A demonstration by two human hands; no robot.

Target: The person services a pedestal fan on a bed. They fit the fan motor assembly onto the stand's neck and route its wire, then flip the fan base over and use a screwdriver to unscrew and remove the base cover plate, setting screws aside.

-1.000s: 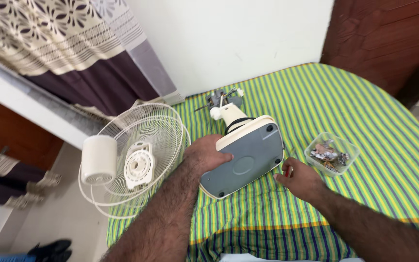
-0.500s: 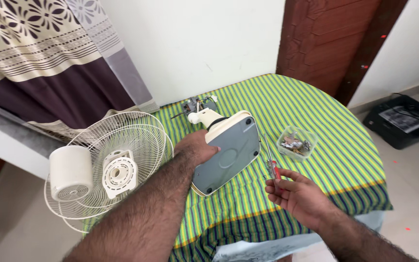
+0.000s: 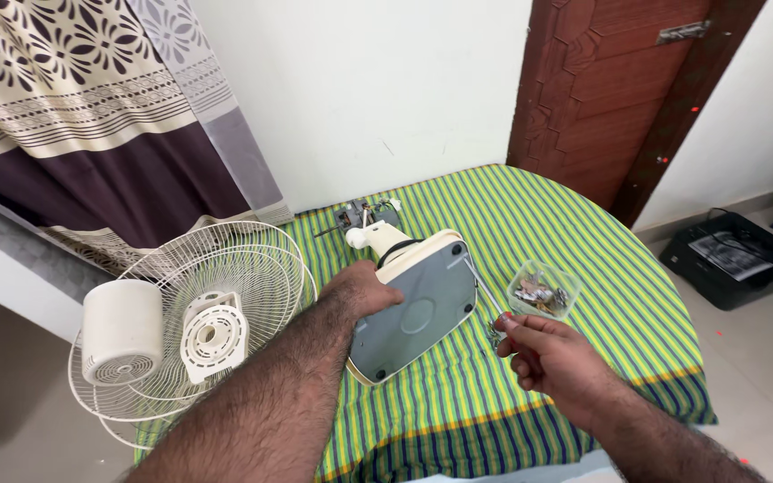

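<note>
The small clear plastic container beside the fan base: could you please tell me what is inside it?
The small clear plastic container holds a heap of small metallic bits, likely screws; their count and anything beneath them cannot be seen.

A: What marks the left hand [image 3: 361, 291] and its forearm?
B: Bare to the frame edge, no sleeve; dense dark hair along the forearm, sparser on the hand.
A: And the right hand [image 3: 552, 358]?
B: Likewise bare and unsleeved, hairy forearm; no ring, watch or glove visible.
</note>
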